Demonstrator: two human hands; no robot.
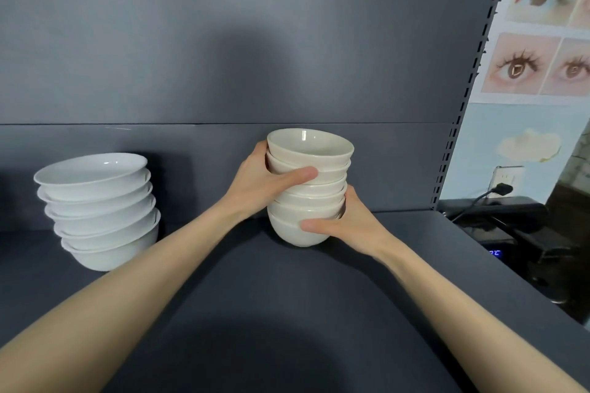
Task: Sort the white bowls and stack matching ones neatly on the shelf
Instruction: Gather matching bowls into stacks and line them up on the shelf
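A stack of small cream bowls [316, 198] is held right of the middle of the dark shelf [287, 313], close to the grey back panel [223, 41]. Its long axis is upright, and all the mouths are turned upward. The top bowl is tilted, with its rim lower on the right. The base is seen at the shelf surface; whether it rests there or is just lifted cannot be told.

The stack is gripped from both sides. The left hand [265, 182] is wrapped round the upper bowls, with the thumb laid across the front and the fingers curled behind. The right hand [351, 226] is clamped on the lowest bowls, thumb in front, fingers hidden behind.

Bare shelf is left in front of the stack and between it and a stack of wider white bowls [99, 210], which is set well apart on the left and leans leftward at its top. To the right the shelf is bounded by a slotted upright [463, 105]. Beyond it, posters of eyes [539, 64], a plugged wall socket [506, 183] and a black device [510, 223] are seen.
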